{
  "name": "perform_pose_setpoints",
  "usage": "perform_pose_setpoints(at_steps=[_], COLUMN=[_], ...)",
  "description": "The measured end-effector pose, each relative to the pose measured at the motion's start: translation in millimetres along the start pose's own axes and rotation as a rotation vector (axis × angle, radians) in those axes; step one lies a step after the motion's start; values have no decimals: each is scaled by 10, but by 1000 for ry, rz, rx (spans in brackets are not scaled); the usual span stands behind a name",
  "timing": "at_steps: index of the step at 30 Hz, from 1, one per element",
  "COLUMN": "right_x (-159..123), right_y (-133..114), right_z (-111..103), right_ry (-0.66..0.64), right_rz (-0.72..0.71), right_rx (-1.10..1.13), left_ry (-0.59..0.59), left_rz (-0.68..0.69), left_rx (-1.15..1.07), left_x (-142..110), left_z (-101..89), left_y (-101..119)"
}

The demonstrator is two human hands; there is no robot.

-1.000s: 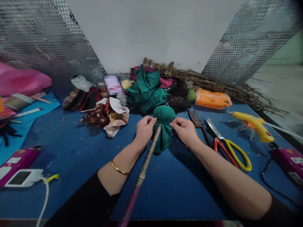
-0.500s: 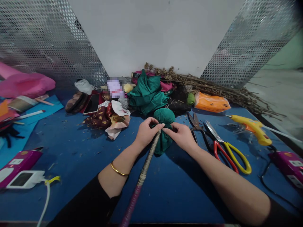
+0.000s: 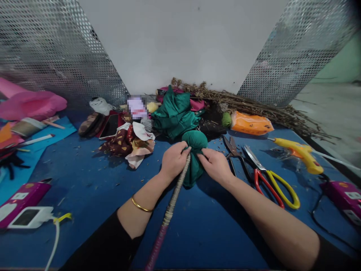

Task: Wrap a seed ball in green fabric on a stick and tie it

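Note:
A round bundle of green cloth (image 3: 195,139) lies on the blue table, gathered at a neck with its loose skirt fanned toward me. My left hand (image 3: 174,158) pinches the gathered neck from the left, thumb over the end of a wrapped stick (image 3: 177,199). This stick is wound with pale cord on its upper part and purple below, and slants down to the bottom edge. From the right, my right hand (image 3: 216,163) is closed on a fold of the same green cloth at the neck. The fingertips of both hands are partly hidden by cloth.
Right of my hands lie dark-handled shears (image 3: 237,154), scissors with red and yellow handles (image 3: 270,180) and a yellow glue gun (image 3: 301,152). Behind are crumpled green fabric (image 3: 176,114), an orange packet (image 3: 252,123), dry twigs (image 3: 248,102) and printed cloth scraps (image 3: 129,143).
My right hand's fingertips have drawn slightly apart from the left thumb and toward me. The left hand stays at the neck of the green cloth bundle.

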State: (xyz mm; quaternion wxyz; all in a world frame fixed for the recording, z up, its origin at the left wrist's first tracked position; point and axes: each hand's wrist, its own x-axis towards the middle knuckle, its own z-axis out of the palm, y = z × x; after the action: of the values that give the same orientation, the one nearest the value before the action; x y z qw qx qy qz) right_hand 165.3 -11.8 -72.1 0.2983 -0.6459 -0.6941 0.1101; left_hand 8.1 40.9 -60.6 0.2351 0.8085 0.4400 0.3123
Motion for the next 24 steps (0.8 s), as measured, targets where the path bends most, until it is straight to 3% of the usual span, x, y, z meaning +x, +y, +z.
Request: perform_pose_setpoints(at_steps=[5,14,20,24], right_x=[-4,-42,-67,-30], right_y=[-35,-109,-118,-69], right_z=[-81,-51,-50,-95], right_ry=[-11,8,-8,-26], right_rz=[-43,106,-60,-142], right_rx=[151,-119,-248,-186], left_ry=[-3,-45,-69,-75], left_rz=[-214,-137,-117,-151], left_rx=[-302,-192,-184,-280], left_x=[20,8,-11,-2], left_z=[-8,17,44,38], left_y=[21,22,19,3])
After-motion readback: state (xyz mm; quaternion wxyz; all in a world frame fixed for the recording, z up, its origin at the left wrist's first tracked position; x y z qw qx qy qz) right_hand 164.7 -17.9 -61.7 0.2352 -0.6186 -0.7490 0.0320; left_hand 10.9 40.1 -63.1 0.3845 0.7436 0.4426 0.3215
